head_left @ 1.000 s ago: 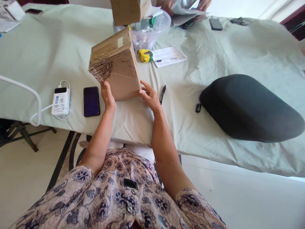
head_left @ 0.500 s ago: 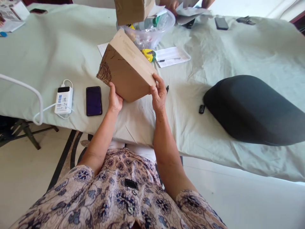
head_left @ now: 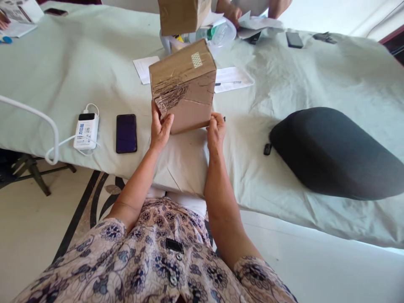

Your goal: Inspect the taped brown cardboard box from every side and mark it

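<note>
A brown cardboard box (head_left: 184,86), taped and scuffed, with a small white sticker on its top face, stands on edge above the cloth-covered table (head_left: 78,67). My left hand (head_left: 160,130) grips its lower left corner, thumb on the front face. My right hand (head_left: 215,131) is curled around its lower right corner. Both hands hold the box upright just in front of me.
Left of the box lie a dark phone (head_left: 126,133) and a white power bank (head_left: 86,131) with a white cable. A black cushion (head_left: 337,153) fills the right. Behind stand a clear tub (head_left: 221,35), another cardboard box (head_left: 183,16), papers (head_left: 232,78), and another person's hands (head_left: 232,10).
The box has been turned in my hands from a tilted, slanted pose to upright, its scuffed face toward me. My left thumb has moved onto the front face.
</note>
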{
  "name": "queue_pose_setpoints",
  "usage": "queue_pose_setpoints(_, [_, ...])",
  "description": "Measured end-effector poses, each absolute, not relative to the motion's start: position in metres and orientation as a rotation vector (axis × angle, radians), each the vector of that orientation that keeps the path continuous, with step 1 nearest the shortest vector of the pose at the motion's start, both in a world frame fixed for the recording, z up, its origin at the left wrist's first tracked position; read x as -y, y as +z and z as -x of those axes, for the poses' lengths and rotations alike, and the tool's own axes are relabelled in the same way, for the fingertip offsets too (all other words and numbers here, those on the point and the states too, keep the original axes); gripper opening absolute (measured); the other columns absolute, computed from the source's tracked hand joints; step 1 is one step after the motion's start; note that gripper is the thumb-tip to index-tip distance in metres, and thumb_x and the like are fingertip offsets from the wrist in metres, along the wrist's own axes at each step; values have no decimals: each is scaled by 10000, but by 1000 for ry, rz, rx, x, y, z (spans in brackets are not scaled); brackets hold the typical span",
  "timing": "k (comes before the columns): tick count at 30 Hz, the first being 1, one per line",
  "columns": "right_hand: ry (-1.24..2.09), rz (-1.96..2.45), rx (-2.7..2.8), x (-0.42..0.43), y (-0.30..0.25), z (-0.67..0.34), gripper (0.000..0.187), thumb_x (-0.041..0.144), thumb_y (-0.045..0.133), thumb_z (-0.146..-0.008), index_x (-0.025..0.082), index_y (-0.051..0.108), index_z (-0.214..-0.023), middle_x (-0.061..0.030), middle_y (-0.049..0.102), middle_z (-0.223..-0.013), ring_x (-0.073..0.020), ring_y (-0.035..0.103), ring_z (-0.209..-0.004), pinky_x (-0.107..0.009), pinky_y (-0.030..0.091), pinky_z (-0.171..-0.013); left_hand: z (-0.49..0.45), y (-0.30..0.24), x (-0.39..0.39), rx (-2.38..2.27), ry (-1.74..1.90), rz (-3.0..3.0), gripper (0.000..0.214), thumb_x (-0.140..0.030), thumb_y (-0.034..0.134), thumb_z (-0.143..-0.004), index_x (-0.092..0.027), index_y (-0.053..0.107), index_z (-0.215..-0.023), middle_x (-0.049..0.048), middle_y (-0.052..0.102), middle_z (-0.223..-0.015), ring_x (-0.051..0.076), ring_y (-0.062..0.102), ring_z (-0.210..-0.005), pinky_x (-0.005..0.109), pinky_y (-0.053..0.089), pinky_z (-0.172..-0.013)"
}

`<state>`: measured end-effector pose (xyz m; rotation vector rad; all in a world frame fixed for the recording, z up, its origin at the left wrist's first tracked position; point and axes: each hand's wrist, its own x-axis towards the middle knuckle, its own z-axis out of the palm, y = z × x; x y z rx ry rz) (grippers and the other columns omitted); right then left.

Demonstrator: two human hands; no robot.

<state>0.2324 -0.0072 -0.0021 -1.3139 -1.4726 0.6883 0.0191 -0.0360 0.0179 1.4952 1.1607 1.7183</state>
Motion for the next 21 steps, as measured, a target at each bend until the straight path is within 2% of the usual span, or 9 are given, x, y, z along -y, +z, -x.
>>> queue_pose_setpoints(3, [592, 1492, 1542, 12, 1, -221, 259, 374, 467, -840, 221, 673, -873, -59, 667, -848, -213, 605, -834, -421, 526, -930, -15, 20, 38, -1183, 1722, -1592, 893, -778, 511, -898, -329, 239, -1621, 67, 300, -1716, 248, 234, -1620, 400, 190, -1343])
queue_pose_setpoints(6, [613, 1525, 1659, 16, 4, -215, 185, 324, 481, -807, 223, 634, -784, -53, 644, -740, -214, 591, -776, -412, 527, -883, -12, 18, 38, -1221, 1714, -1660, 820, -731, 515, -926, -324, 294, -1603, 72, 325, -1706, 248, 271, -1607, 408, 182, -1345])
queue_pose_setpoints(9, [650, 1500, 1495, 17, 10, -215, 283, 372, 492, -837, 208, 664, -990, -79, 699, -893, -227, 645, -865, -436, 538, -918, -16, 12, 37, -1240, 1723, -1676, 773, -707, 480, -954, -331, 290, -1603, 75, 345, -1698, 243, 289, -1600, 413, 198, -1339])
queue_pose_setpoints(12, [565, 1415, 1238, 22, 30, -214, 491, 502, 442, -924, 213, 566, -1301, -120, 677, -1155, -263, 661, -1103, -494, 523, -1021, -24, 7, 39, -1239, 1725, -1706, 745, -686, 457, -973, -322, 289, -1601, 93, 371, -1683, 251, 309, -1592, 423, 221, -1330])
queue_pose_setpoints(16, [287, 1304, 1177, 35, 82, -208, 510, 570, 399, -988, 286, 495, -1402, -107, 558, -1405, -271, 550, -1379, -507, 485, -1117, -32, 5, 42, -1193, 1715, -1716, 721, -639, 458, -993, -318, 259, -1607, 98, 358, -1688, 256, 317, -1589, 428, 254, -1318])
queue_pose_setpoints(19, [194, 1211, 1287, 40, 125, -195, 604, 550, 492, -979, 169, 460, -1446, -162, 483, -1527, -270, 469, -1460, -458, 356, -1259, -32, 5, 43, -1173, 1723, -1714, 709, -630, 462, -997, -330, 258, -1606, 86, 350, -1693, 251, 307, -1593, 434, 259, -1318])
queue_pose_setpoints(21, [186, 1234, 1365, 40, 145, -184, 723, 544, 572, -953, 78, 415, -1483, -223, 447, -1548, -304, 434, -1477, -457, 320, -1279, -33, 4, 43, -1159, 1726, -1729, 703, -626, 470, -995, -334, 273, -1603, 81, 355, -1691, 252, 303, -1594, 436, 256, -1321])
